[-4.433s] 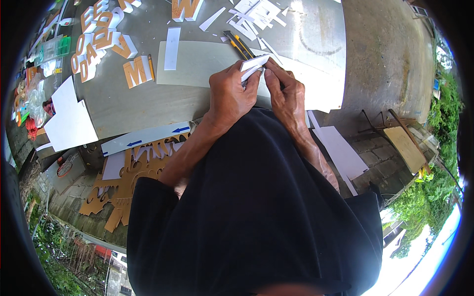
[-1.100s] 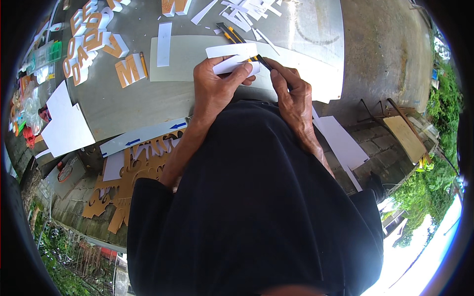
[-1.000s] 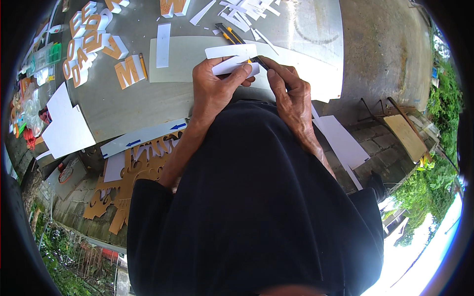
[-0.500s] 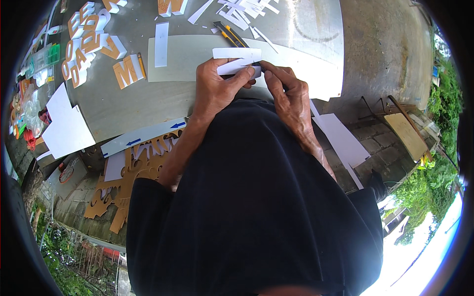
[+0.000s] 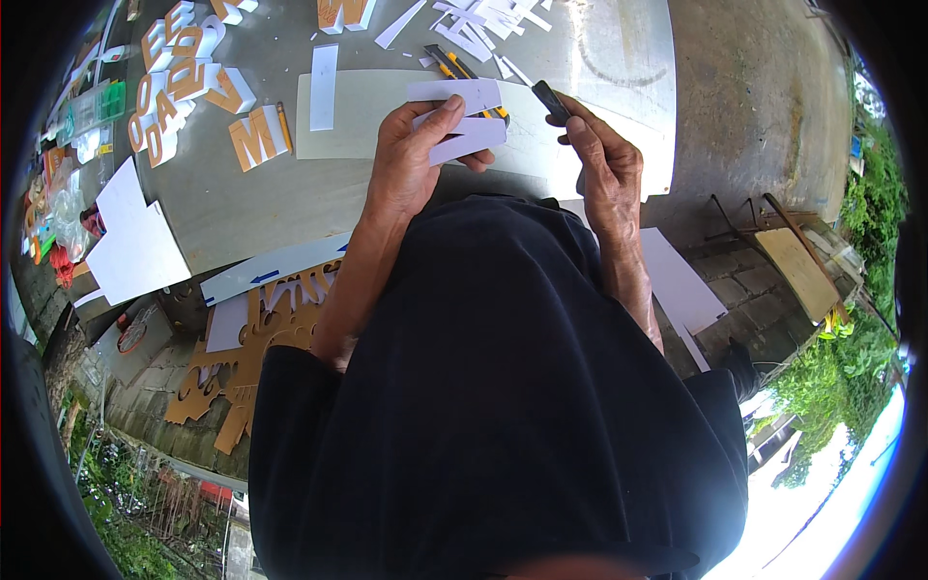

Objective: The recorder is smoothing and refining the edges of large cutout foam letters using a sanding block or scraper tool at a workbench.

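Left hand (image 5: 411, 145) pinches a white piece (image 5: 474, 143) between thumb and fingers, up over the grey table (image 5: 290, 208); right hand (image 5: 607, 159) grips a dark tool (image 5: 551, 101), apart from it. Piece looks light, stiffish, thin-walled, probably dents if squeezed; best held lightly by its broad faces. Beyond: black-and-yellow cutter (image 5: 440, 60), white offcuts (image 5: 476, 26), brown-faced letters (image 5: 253, 141) farther left

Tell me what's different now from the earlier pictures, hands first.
The right hand has moved to the right, away from the white piece, taking the black tool with it. The left hand still holds the piece, but its thumb has shifted up, from the lower strip to the upper one. Neither hand let go. The yellow-and-black cutter, brown-faced letters and pencil stayed put.
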Motion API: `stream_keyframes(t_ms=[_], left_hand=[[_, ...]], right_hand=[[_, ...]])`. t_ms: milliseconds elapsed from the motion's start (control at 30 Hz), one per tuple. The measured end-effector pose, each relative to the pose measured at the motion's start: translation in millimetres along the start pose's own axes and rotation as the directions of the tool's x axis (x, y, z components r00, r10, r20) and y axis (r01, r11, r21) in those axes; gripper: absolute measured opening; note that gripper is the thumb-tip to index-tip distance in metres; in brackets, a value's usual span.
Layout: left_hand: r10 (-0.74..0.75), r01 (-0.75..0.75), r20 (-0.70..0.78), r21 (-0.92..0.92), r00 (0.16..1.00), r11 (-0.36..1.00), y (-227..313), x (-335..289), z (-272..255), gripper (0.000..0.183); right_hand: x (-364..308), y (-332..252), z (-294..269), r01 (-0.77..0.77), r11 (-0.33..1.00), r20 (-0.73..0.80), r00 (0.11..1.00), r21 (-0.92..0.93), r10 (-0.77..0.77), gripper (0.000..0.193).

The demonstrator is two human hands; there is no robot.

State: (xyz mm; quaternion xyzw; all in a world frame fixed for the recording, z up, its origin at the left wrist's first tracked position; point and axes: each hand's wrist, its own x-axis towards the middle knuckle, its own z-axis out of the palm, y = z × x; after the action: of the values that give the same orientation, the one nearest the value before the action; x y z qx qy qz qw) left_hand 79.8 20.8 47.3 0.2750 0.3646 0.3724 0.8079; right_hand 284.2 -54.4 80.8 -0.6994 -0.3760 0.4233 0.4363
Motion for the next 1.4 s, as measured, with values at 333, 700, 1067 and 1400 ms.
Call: stream_keyframes(t_ms=[333,700,1067,1400], left_hand=[[-0.037,0.035,0.006,0.232,0.999,0.972,-6,-2,3,0.031],[0.636,-0.581,0.278,0.743,0.720,0.332,23,-14,-5,0.069],[0.468,-0.449,0.234,0.786,0.852,0.425,14,-10,3,0.028],[0.156,-0.047,-0.176,0.503,0.972,0.863,14,-28,10,0.028]], right_hand=[[24,-10,33,-0.036,0.991,0.151,0.988,0.127,0.017,0.044],[37,6,30,-0.192,0.867,0.162,0.978,0.461,0.130,0.034],[36,-18,23,-0.347,0.843,0.443,0.884,0.411,0.148,0.041],[-5,-21,19,0.245,0.942,0.262,0.948,-0.229,-0.183,0.032]])
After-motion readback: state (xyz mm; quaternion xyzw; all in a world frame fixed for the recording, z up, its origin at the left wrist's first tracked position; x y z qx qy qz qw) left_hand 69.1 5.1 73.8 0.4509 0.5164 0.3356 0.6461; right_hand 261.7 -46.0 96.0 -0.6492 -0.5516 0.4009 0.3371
